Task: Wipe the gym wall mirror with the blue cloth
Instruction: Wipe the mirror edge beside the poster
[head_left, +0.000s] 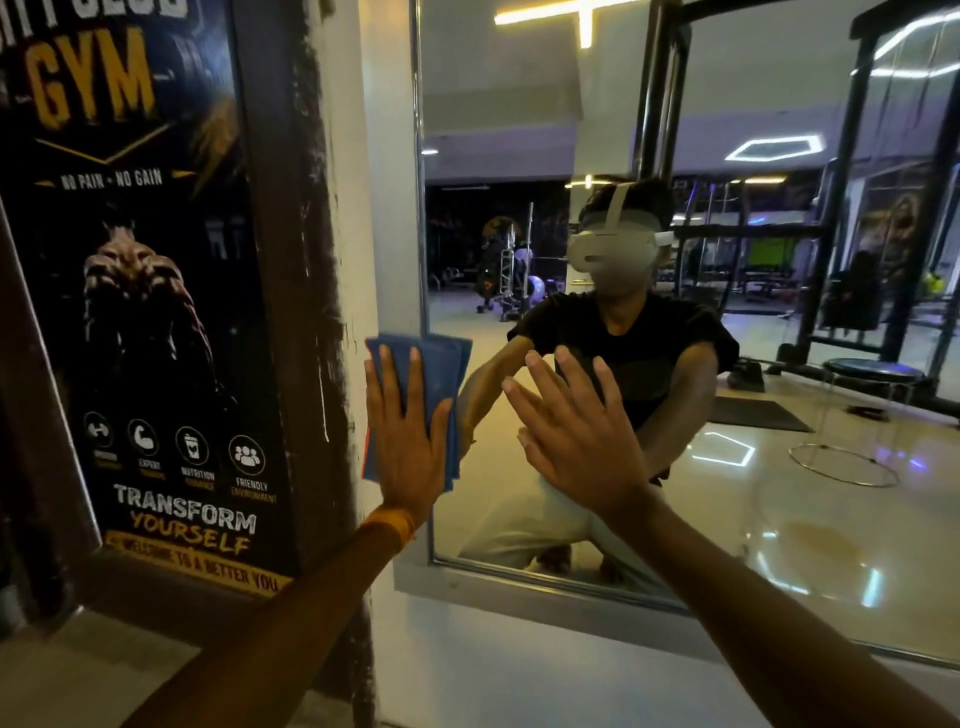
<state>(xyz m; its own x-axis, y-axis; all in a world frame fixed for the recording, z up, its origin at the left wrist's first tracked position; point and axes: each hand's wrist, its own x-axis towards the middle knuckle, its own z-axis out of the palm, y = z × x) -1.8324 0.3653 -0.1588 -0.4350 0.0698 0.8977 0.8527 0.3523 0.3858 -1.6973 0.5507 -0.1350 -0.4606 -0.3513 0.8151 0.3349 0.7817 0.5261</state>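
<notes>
- Ahead on the wall, the mirror (519, 104) fills the right of the view. Its left frame edge stands upright beside a white wall strip (384, 208), and its bottom edge runs off low to the right. Nearly all of the glass lies to the right of and above the cloth.
- Left of that strip hangs a dark gym poster (135, 312), apart from the glass.
- Low on the mirror's left edge sits the blue cloth (441, 364), folded into a rectangle. Its long axis is upright, parallel to the frame edge, with its top edge pointing up the frame. It straddles that edge: the left part covers the strip and the right part covers glass.
- On the cloth, the left hand (408, 447) lies flat and open. Its fingers are straight and point up along the cloth's long axis, and the palm presses the cloth to the surface. Nothing curls round it. Cloth shows above the fingertips and to the right of the thumb.
- Just right of the cloth, the right hand (582, 436) is raised before the glass, open with its fingers spread and holding nothing. I cannot tell whether it touches the glass.
- As I judge it, the left hand is the one placed to wipe, since it alone bears on the cloth. The unwiped glass lies to its right, so the stroke would go rightward across the cloth's short axis, long edge leading. The right hand stands in that path and would likely need to move off.
</notes>
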